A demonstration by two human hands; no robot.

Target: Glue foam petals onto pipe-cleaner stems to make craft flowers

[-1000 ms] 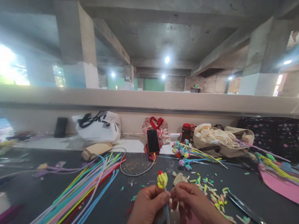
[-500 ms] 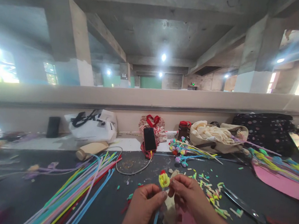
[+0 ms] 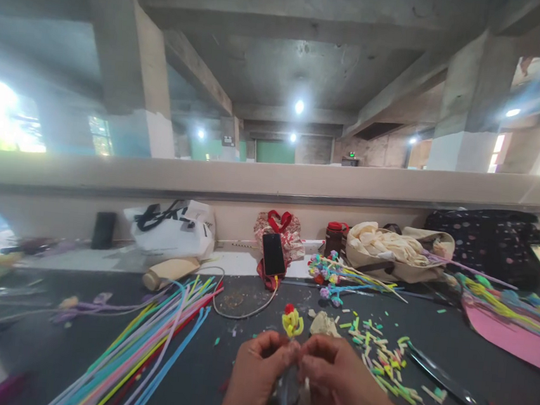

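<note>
A small pipe-cleaner flower (image 3: pixel 292 323) stands upright between my hands, with yellow looped petals, a red centre and a blue stem running down. My left hand (image 3: pixel 261 370) is closed, its thumb and index finger pinching the stem just under the petals. Close beside it, my right hand (image 3: pixel 330 367) is also closed, thumb and fingertips pressed together against the left fingertips at the flower's base. Whatever lies in the right pinch is hidden. Behind the right hand sits a crumpled off-white piece (image 3: pixel 325 324), and something pink shows below the wrist.
Long coloured pipe cleaners (image 3: pixel 151 350) lie at left. Cut pieces (image 3: pixel 384 353) are scattered at right beside scissors (image 3: pixel 453 386). Finished-looking flowers (image 3: pixel 332 275) lie further back. A phone (image 3: pixel 273 255) on a cable leans against a patterned bag; a white bag (image 3: pixel 172 231) stands at back left.
My right hand has moved down and left, from beside the petals to the flower's base, against my left hand. The flower has tilted slightly. The whole view has shifted a little.
</note>
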